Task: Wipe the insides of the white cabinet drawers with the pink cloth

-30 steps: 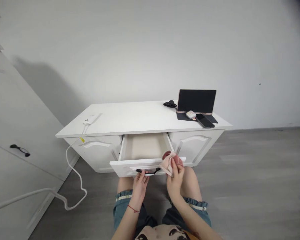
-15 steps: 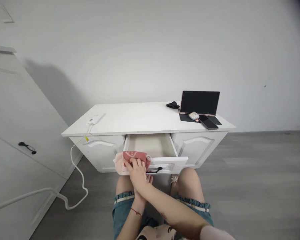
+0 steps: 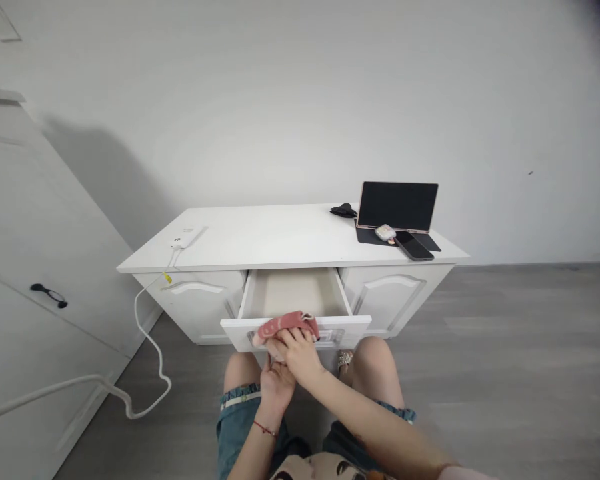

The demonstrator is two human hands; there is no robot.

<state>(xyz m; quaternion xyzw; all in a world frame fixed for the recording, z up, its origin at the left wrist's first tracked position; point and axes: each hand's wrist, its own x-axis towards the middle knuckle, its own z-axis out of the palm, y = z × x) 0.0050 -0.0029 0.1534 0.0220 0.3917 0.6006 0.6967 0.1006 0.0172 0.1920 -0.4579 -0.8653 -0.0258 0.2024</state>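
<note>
A folded pink-and-red towel (image 3: 289,323) rests against the front panel of a pulled-out white drawer (image 3: 349,324), its top near the panel's upper edge. My right hand (image 3: 300,353) lies over the towel from above, fingers bent around it. Just below, my left hand (image 3: 277,387), with a red bracelet at the wrist, is turned palm up and cupped at the towel's lower part; some of its fingers are hidden. The drawer's handle is covered by the towel and my hands.
The drawer sits in a white desk (image 3: 260,233). On top are a tablet (image 3: 397,205), a black phone (image 3: 414,245), a small white case (image 3: 385,232), a black item (image 3: 344,211) and a white power adapter (image 3: 184,237). Its cable (image 3: 153,340) trails left past a white cabinet (image 3: 10,227).
The towel has moved right along the drawer front, from its left end to the middle, and looks more bunched. My right hand went with it; my left hand shows more from beneath.
</note>
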